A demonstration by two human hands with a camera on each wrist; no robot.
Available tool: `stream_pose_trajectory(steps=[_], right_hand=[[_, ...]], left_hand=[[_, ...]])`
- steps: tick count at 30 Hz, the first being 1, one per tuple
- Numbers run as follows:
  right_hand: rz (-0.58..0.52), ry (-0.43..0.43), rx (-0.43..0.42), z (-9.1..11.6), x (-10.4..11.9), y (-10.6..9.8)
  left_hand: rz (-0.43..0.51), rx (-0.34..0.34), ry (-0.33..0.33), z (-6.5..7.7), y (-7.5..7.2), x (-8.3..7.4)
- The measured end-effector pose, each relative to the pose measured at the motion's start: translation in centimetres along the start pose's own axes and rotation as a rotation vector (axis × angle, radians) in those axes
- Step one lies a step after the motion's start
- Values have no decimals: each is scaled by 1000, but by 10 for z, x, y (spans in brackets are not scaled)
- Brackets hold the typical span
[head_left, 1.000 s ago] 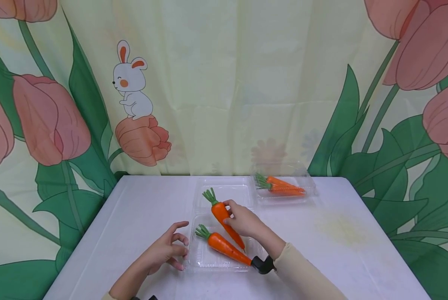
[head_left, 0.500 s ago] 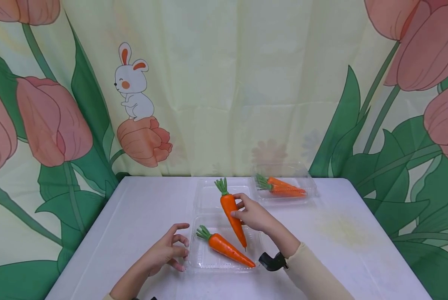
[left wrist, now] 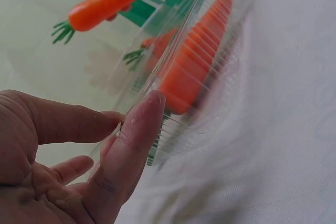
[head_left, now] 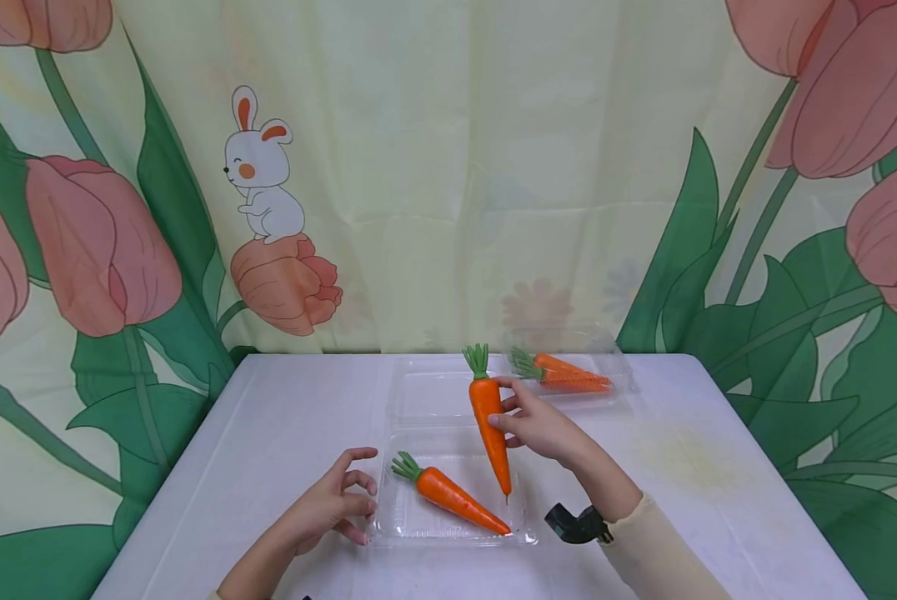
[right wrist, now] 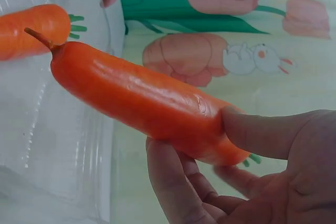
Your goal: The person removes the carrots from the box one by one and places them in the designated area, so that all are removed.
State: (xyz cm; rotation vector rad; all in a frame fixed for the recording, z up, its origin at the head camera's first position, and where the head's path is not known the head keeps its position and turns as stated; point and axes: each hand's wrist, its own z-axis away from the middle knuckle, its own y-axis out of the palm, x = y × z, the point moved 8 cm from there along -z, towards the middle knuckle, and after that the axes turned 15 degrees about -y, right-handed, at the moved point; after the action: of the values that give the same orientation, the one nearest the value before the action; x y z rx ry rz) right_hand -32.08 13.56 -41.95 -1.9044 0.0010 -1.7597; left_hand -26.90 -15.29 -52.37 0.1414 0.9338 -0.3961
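An orange carrot with green stalks is pinched between the thumb and fingers of my right hand. It hangs tip down over the right side of an open clear plastic clamshell box. In the right wrist view this carrot crosses the middle, its thin root tip pointing left. Another carrot lies slantwise inside the box. My left hand is at the box's left edge; in the left wrist view its thumb and a finger pinch the thin plastic rim.
A second clear clamshell box stands at the back right, with carrots inside. The open box's lid lies flat behind its base. A white cloth covers the table, and a printed curtain hangs behind it.
My right hand has moved right with its carrot, which has swung from a slant to nearly upright, stalks up. The left hand and the carrot in the box have stayed put.
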Motion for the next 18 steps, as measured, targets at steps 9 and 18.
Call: stream_pose_trajectory(steps=[9, 18], right_hand=[[31, -7, -23, 8, -10, -15], [56, 25, -40, 24, -28, -30]], left_hand=[[2, -7, 3, -1, -1, 2], [9, 6, 17, 1, 0, 2]])
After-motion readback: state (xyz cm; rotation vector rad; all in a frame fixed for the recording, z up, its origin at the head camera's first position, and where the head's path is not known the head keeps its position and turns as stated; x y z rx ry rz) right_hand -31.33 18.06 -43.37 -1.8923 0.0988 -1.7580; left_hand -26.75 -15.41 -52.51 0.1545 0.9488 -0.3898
